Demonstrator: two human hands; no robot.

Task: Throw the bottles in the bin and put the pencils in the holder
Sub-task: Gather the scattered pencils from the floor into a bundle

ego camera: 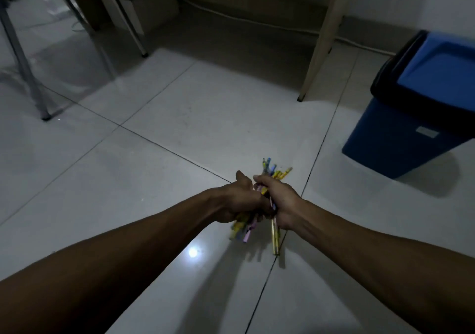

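Observation:
A bundle of coloured pencils (275, 173), yellow, blue and pink, is gripped between both my hands just above the tiled floor. My left hand (239, 197) is closed around the lower part of the bundle. My right hand (279, 200) is closed around it from the right side. Pencil ends stick out beyond my fingers at the top and below my palms. A blue bin (401, 138) with a black rim and a blue swing lid stands at the right, its lid closed. No bottles and no pencil holder are in view.
White floor tiles (180, 128) fill the scene. A wooden table leg (318, 51) stands ahead on the right, metal chair legs (23, 58) at the left. A white cable (257, 22) runs along the wall. The room is dim.

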